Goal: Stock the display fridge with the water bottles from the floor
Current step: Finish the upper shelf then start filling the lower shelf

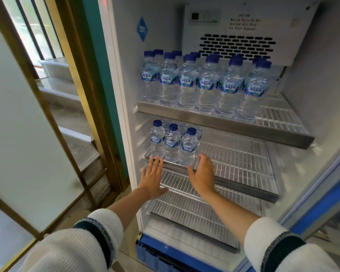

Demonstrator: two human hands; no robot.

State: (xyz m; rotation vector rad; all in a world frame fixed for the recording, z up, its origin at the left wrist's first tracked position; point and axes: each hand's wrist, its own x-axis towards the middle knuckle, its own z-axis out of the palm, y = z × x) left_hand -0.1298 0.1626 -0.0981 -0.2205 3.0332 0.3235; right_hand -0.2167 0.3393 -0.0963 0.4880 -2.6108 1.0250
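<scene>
Both hands empty, fingers spread: left hand (152, 178) and right hand (202, 174) flank the upright Aqua bottles (172, 143) just beyond, middle shelf (243, 163), left end.

both hands, left hand (151, 178) and right hand (202, 176), reach empty and flat-fingered toward three water bottles (172, 143) on the second shelf (243, 185).

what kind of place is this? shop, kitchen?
Probably a shop or cafe, not a home kitchen: a display fridge with wire shelves, rows of identical Aqua water bottles faced forward, and gold-framed glass partitions beside stone steps. Both hands are empty.
</scene>
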